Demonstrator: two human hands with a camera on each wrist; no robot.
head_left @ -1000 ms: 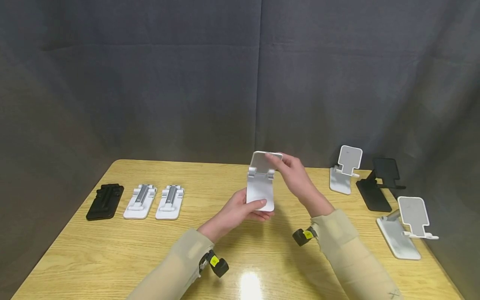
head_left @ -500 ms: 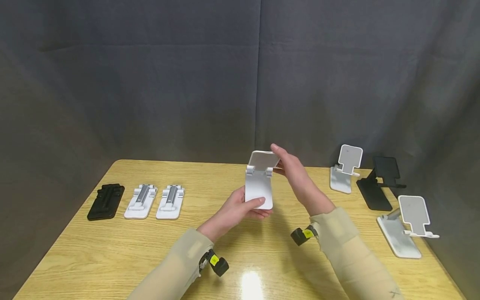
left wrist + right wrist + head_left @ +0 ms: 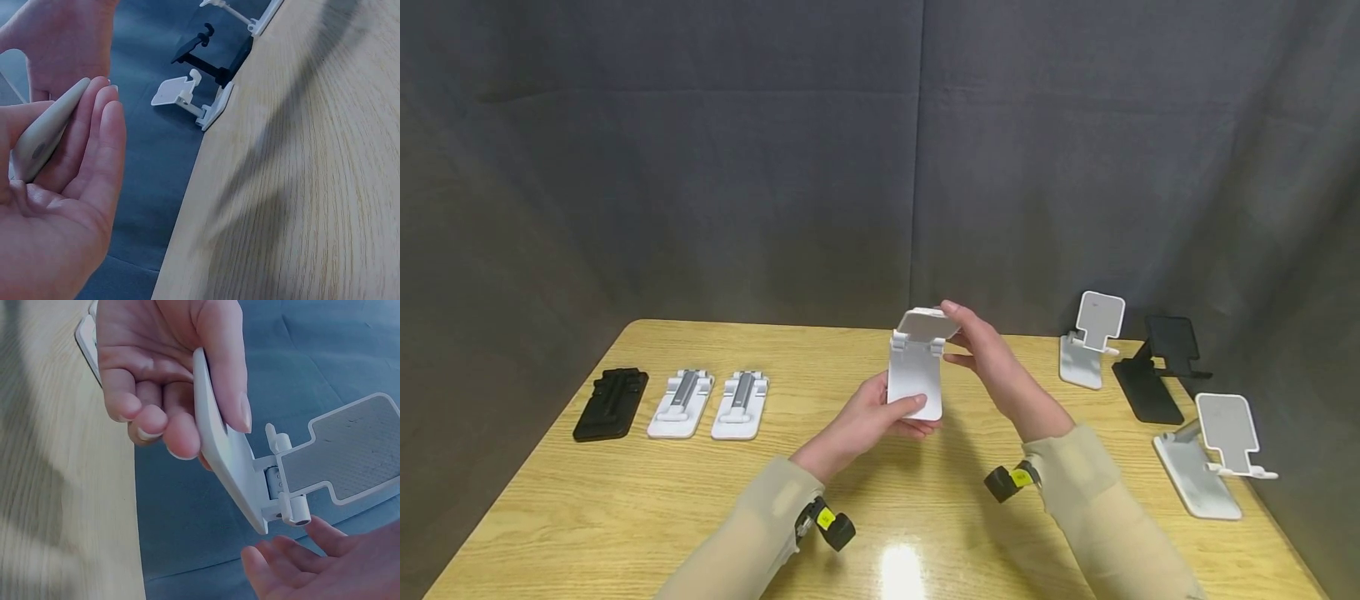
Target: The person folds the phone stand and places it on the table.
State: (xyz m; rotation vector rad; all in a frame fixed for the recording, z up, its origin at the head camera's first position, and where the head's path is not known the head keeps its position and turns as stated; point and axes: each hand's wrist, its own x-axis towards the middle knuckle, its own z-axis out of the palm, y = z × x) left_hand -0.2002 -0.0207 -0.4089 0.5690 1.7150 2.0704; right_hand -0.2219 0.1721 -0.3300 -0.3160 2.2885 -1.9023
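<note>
My left hand grips the base of a white folding phone stand above the table, thumb on its face and fingers beneath. The stand's upper plate tilts up from the hinge. Beside that plate, my right hand has its fingers extended, with one fingertip at the plate's upper right corner. In the right wrist view the grey-padded plate points away from the left hand, and the right hand lies below the hinge. The left wrist view shows the base edge-on in the left palm.
On the left of the wooden table lie a black folded stand and two white folded stands. Unfolded at the right stand a black one and two white ones. A dark curtain hangs behind.
The upper plate has tilted further toward me over the base. My right thumb has come off the plate's face, and the right hand has shifted to the plate's right edge.
</note>
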